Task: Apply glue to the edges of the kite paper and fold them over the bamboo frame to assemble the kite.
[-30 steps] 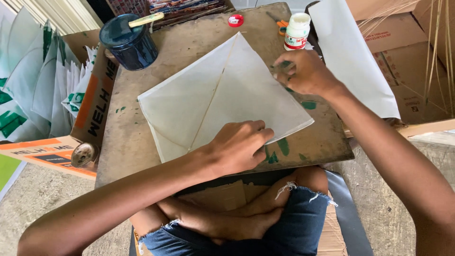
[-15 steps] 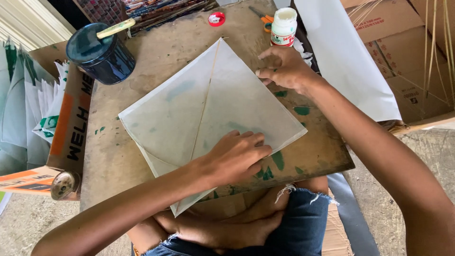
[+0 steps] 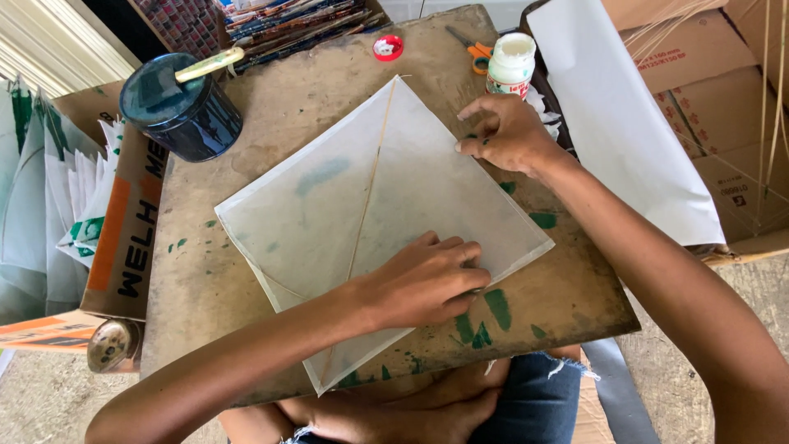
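The paper kite (image 3: 386, 222) has been turning on the table (image 3: 271, 123); the left hand (image 3: 423, 284) is pressing it flat, fingers together, while the right hand (image 3: 509, 131) is pinching its upper edge.

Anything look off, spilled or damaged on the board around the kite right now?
Only green paint smears on the wooden board, thickest by the left hand. The kite lies flat and untorn, its point overhanging the near edge. The right hand presses its upper edge. The white bottle stands upright.
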